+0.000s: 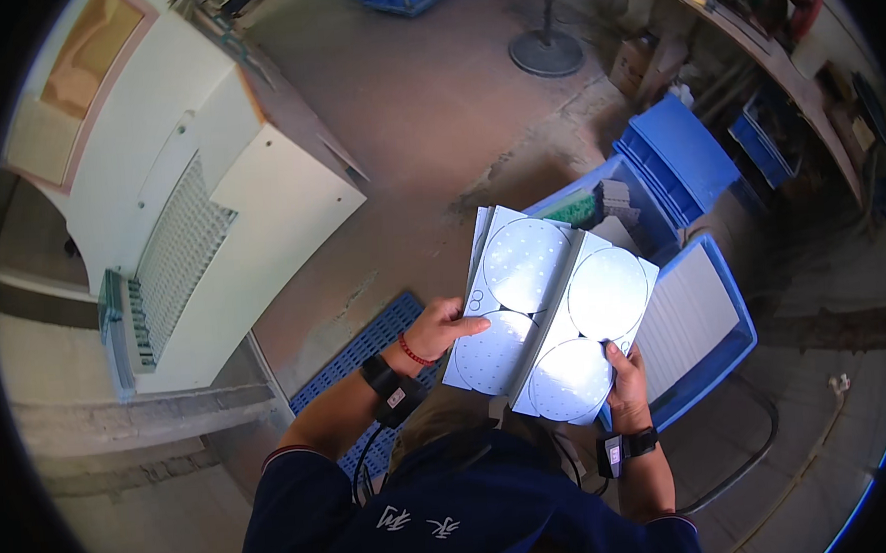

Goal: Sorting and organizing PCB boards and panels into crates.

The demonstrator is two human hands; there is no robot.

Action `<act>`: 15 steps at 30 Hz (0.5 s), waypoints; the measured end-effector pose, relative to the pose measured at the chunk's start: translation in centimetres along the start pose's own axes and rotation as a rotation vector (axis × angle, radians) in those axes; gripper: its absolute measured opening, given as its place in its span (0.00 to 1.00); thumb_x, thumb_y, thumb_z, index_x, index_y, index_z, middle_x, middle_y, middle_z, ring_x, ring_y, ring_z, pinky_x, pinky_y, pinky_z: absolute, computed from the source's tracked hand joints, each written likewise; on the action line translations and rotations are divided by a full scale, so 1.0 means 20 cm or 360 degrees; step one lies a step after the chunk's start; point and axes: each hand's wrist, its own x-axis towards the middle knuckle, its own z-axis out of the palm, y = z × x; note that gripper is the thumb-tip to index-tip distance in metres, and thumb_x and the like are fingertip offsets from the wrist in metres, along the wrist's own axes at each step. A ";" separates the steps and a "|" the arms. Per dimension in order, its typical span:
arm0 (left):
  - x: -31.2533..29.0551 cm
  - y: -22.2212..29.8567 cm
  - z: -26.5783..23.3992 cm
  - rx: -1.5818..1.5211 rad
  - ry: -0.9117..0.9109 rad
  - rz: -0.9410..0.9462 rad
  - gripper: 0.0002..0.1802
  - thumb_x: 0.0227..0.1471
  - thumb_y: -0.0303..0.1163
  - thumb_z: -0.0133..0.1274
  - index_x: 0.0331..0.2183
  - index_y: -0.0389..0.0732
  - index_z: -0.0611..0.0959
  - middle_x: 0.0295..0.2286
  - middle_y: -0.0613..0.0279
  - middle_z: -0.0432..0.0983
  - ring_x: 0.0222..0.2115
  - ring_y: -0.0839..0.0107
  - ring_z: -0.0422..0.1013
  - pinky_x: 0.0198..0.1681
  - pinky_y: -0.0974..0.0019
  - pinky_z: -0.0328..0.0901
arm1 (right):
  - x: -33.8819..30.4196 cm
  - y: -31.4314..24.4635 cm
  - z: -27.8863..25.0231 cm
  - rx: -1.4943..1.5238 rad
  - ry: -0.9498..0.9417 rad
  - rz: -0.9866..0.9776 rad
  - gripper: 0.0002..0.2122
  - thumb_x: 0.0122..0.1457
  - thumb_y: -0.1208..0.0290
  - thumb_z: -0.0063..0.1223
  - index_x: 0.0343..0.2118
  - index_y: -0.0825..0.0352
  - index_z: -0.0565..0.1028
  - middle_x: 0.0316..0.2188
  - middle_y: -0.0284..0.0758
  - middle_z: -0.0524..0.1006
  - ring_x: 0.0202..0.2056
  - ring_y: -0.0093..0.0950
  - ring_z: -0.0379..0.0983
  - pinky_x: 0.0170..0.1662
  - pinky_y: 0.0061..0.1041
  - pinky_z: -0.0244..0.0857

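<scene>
In front of my body I hold two stacks of flat white panels side by side, with a narrow gap between them. Each top panel carries two large outlined circles; rows of small dots show on the left one, while glare washes out parts of the right one. My left hand (pixel 438 334) grips the left stack of panels (pixel 525 262), thumb on top. My right hand (pixel 626 385) pinches the lower right edge of the right stack of panels (pixel 605 293). The fingers under both stacks are hidden. Both wrists wear black straps with small boxes.
Right of the panels, a blue crate (pixel 735 296) holds white sheets. Behind it stand another blue bin (pixel 648 181) with green and grey pieces and a blue lid-like tray (pixel 682 149). A large white machine (pixel 269 200) stands left, and a blue slatted mat (pixel 352 356) lies below it.
</scene>
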 end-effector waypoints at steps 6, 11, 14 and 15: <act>-0.37 0.00 -0.31 -0.0079 0.0245 0.0060 0.15 0.48 0.28 0.55 0.39 0.31 0.77 0.33 0.61 0.76 0.33 0.77 0.71 0.38 0.73 0.65 | 0.14 0.28 0.32 -0.0150 -0.0173 0.0213 0.23 0.49 0.71 0.56 0.48 0.73 0.64 0.39 0.38 0.73 0.40 0.31 0.71 0.45 0.28 0.65; -0.84 -0.12 -0.69 -0.0314 0.0475 0.0143 0.16 0.49 0.29 0.54 0.41 0.33 0.77 0.36 0.61 0.76 0.36 0.77 0.70 0.41 0.72 0.65 | 0.19 0.72 0.83 -0.0339 -0.0504 0.0307 0.22 0.52 0.72 0.53 0.50 0.73 0.63 0.43 0.38 0.71 0.44 0.31 0.68 0.47 0.29 0.64; -1.13 -0.07 -0.96 -0.0123 0.0581 0.0249 0.18 0.48 0.32 0.55 0.42 0.33 0.77 0.37 0.60 0.76 0.37 0.77 0.70 0.43 0.72 0.64 | 0.10 0.93 1.24 -0.0347 -0.0798 0.0226 0.23 0.52 0.73 0.51 0.51 0.73 0.62 0.44 0.40 0.70 0.44 0.33 0.69 0.48 0.32 0.64; -1.25 -0.11 -1.09 -0.0166 0.0633 0.0298 0.19 0.48 0.32 0.55 0.42 0.33 0.77 0.37 0.60 0.76 0.37 0.77 0.69 0.42 0.72 0.63 | 0.12 1.07 1.38 -0.0370 -0.0912 0.0237 0.25 0.51 0.73 0.52 0.52 0.74 0.61 0.45 0.42 0.70 0.45 0.34 0.68 0.49 0.34 0.63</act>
